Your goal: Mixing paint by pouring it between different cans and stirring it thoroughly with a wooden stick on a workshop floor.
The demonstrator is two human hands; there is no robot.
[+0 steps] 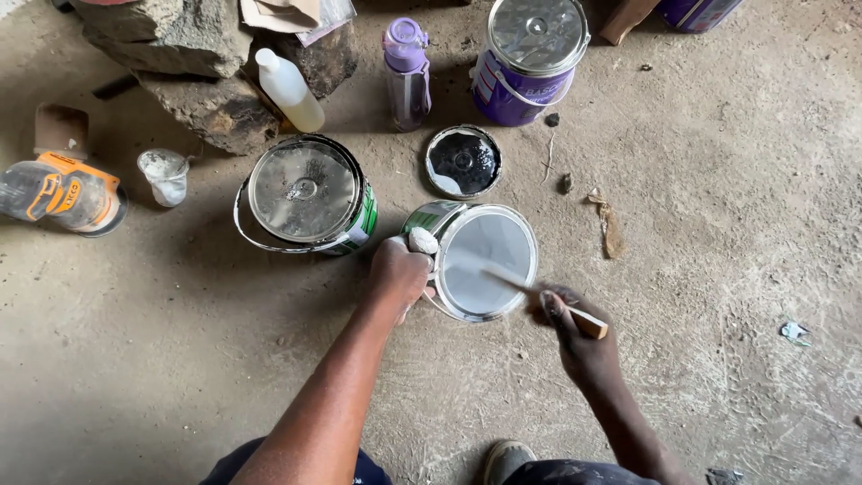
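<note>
An open paint can (446, 220) holding white paint stands on the dirt floor. My left hand (400, 269) grips its left rim, with a white smear on the thumb. My right hand (575, 337) holds a wooden stick (588, 323) whose far end reaches into the white paint; that end is blurred. The can's loose round lid (463, 161), dark on its upturned side, lies just beyond it.
A closed green-labelled can (305, 190) stands left of the open one, and a closed purple can (530, 54) at the back. A purple bottle (407, 72), a white bottle (289, 90), rocks (180, 54), a small plastic cup (165, 175) and an orange power tool (63, 190) lie around.
</note>
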